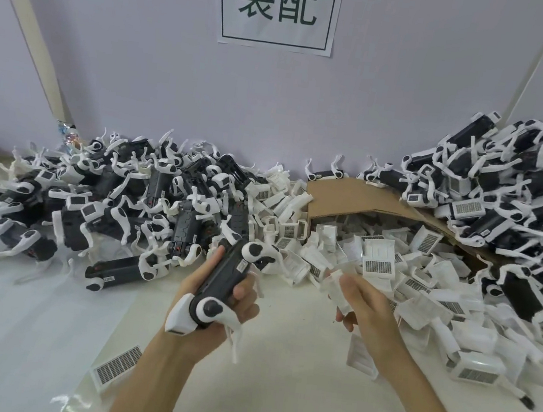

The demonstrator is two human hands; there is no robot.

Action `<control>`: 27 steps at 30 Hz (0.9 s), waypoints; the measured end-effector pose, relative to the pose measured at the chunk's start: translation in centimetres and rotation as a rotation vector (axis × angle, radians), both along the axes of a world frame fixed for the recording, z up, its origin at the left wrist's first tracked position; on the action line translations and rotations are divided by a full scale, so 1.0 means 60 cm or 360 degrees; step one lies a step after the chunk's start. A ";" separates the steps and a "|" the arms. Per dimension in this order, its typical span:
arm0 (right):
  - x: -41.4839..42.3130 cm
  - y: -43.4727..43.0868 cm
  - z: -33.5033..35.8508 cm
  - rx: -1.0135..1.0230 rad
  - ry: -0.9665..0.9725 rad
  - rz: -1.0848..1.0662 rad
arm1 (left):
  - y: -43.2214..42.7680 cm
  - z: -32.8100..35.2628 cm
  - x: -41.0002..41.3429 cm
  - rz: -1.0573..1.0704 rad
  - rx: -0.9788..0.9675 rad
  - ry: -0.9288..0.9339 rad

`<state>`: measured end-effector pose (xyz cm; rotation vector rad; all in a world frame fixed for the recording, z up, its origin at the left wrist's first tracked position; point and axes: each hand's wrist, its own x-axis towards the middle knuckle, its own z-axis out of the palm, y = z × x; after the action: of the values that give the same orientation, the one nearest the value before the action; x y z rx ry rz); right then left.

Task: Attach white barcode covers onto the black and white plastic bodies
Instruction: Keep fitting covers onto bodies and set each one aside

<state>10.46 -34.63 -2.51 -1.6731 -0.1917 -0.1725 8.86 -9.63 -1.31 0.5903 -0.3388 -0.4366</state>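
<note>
Head view: covers (393,267) heaped beside cardboard (351,195), bodies (147,196) piled left.

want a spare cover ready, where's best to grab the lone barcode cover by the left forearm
Pinch the lone barcode cover across its long edges from above: it lies flat, barcode up, both long sides free.

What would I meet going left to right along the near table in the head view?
Loose barcode cover → left hand gripping a black and white body → right hand holding a white cover → heap of white covers.
</note>
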 end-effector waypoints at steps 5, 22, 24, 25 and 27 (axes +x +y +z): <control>0.001 -0.001 0.002 0.0023 -0.0069 -0.0017 | -0.021 -0.006 -0.006 -0.0420 -0.0104 -0.0045; -0.016 0.002 0.018 0.0063 -0.0379 -0.0261 | -0.065 -0.003 -0.019 -0.0181 0.0872 0.0088; -0.021 0.014 0.017 0.0027 -0.0432 -0.0153 | -0.067 -0.003 -0.020 -0.0187 0.0882 0.0135; -0.024 0.021 0.017 0.0017 -0.0451 -0.0104 | -0.068 -0.002 -0.021 -0.0194 0.0883 0.0160; -0.031 0.030 0.018 -0.0006 -0.0470 -0.0007 | -0.068 0.000 -0.021 -0.0218 0.0878 0.0187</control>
<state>8.61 -32.80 -1.42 -1.6466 -0.4101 -0.4233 7.59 -13.69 -1.32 1.0770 -0.1420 -0.7020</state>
